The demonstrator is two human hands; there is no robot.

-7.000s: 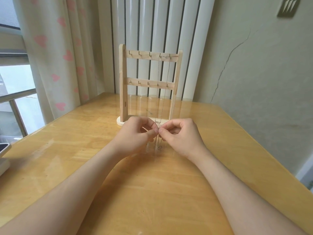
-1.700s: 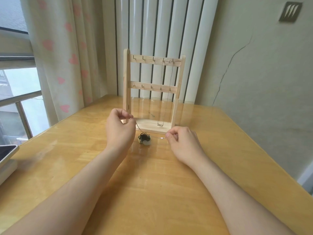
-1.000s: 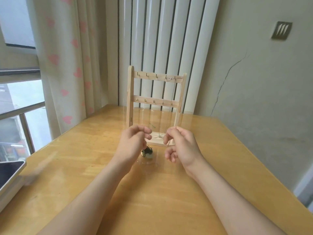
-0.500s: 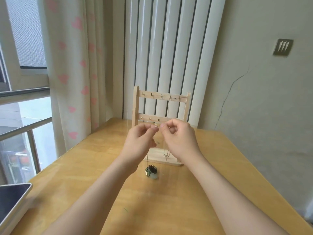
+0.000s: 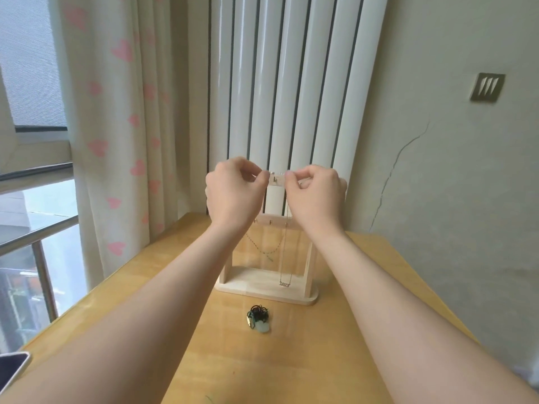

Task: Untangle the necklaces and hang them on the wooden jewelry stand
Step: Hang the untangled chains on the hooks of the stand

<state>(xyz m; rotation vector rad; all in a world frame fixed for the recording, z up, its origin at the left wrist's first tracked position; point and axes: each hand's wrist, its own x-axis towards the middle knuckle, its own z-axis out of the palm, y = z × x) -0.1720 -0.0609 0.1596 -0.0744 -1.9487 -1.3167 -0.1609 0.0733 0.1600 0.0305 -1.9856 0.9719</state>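
The wooden jewelry stand rises at the table's far edge. My left hand and my right hand are raised in front of its top bar and hide most of it. Each pinches one end of a thin chain necklace, whose loop droops below the lower bar. A second fine chain with a letter pendant hangs down to just above the base. In front of the stand, a tangled dark cord necklace with a pale green pendant lies on the table.
The wooden table ends at a white radiator and a cracked wall. A curtain with pink hearts and a window are on the left. A dark tablet corner lies at the table's near-left edge.
Both hands rose from the table to the stand's top bar, carrying the thin chain up. The dark cord bundle stayed on the table. The camera tilted upward.
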